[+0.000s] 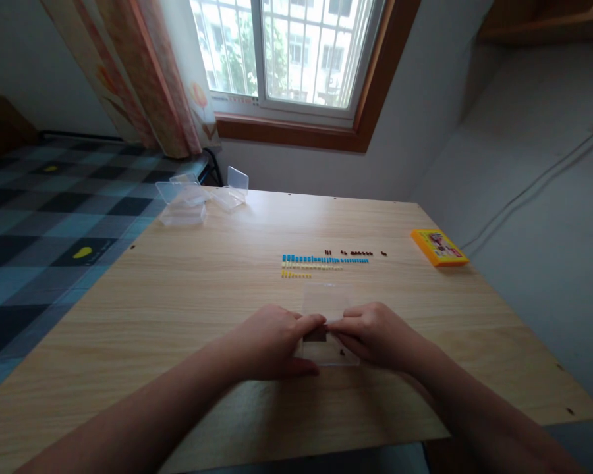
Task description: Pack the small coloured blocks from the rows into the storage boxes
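A clear plastic box [336,363] with its see-through lid [326,299] tipped back lies near the front of the table. My left hand [277,342] holds the box's left side, its thumb at the near edge and its index finger reaching over the middle. From the right, my right hand [378,332] reaches in with fingers pinched together, the tips almost meeting my left index finger. What those fingertips hold is hidden. Inside the box are a dark flat patch [315,334] and a small dark brown piece [342,353].
Beyond the box lie rows of small blue pieces [301,259], pale pieces [301,266], yellow pieces [291,274] and dark brown pieces [360,253]. Open clear boxes [182,214] stand at the far left corner. An orange-yellow box [439,249] sits by the right edge.
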